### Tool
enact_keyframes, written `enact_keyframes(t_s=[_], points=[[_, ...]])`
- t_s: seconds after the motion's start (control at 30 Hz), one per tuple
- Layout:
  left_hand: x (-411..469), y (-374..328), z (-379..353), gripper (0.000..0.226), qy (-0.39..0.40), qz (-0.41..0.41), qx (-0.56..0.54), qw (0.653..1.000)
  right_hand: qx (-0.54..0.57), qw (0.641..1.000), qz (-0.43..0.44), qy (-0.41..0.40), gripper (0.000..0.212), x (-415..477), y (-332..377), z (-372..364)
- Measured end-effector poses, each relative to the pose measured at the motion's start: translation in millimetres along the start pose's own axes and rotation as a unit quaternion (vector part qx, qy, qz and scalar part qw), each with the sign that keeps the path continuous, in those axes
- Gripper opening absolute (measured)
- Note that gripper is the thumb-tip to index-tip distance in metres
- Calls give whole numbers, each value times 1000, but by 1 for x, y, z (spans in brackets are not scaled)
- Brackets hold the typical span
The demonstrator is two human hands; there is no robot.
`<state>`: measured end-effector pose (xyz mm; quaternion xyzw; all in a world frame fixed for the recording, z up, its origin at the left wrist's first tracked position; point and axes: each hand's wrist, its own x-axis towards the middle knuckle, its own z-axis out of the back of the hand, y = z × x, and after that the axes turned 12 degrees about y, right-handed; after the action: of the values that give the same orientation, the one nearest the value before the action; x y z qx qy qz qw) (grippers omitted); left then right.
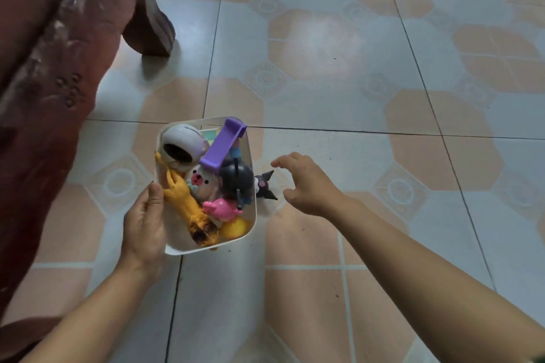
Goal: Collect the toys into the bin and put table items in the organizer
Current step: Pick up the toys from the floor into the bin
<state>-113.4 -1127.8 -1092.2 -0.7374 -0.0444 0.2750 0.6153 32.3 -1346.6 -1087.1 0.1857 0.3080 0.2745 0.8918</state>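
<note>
Over the tiled floor (pixel 354 97), beside a dark red piece of wooden furniture (pixel 59 38), a small white bin (pixel 182 250) with rounded corners sits crammed with toys. The left hand (pixel 144 224) grips its left wall, thumb up at the rim; whether the bin rests on the tiles or is lifted I cannot tell. Inside lie a long yellow rubber toy (pixel 185 203), a white round toy with a dark opening (pixel 182 144), a purple plastic piece (pixel 222 141) leaning across the top, a pale bear-faced toy (pixel 200 181), a black round-headed doll (pixel 236 178), a pink figure (pixel 221 208) and a yellow ball (pixel 234 227). Just outside the right wall stands a black-eared figurine (pixel 264 186). The right hand (pixel 306 183) hovers just beside it, fingers spread and curved, holding nothing.
</note>
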Motion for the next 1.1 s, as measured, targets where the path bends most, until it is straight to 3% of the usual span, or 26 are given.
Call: enact_keyframes(t_s=[0.27,0.47,0.67,0.77,0.9,1.0,1.1], points=[[-2,10,16,43,6,2,19,1000,-132,991,-22,24,66,34,11,-33],[2,8,12,36,16,-6,18,1000,-177,984,-19,5,45,44,9,-44],[4,5,3,32,24,-13,18,999,-66,995,-47,-53,44,28,-2,-17],[6,5,-6,33,34,-11,21,999,40,994,-30,-100,44,8,-5,15],[5,4,-27,35,47,-11,14,999,79,981,16,-176,49,-32,4,57],[1,1,-50,37,65,-9,1,998,125,977,76,-157,49,-66,25,79],[-2,0,-71,37,93,-8,-8,996,68,983,137,-103,43,-87,48,88]])
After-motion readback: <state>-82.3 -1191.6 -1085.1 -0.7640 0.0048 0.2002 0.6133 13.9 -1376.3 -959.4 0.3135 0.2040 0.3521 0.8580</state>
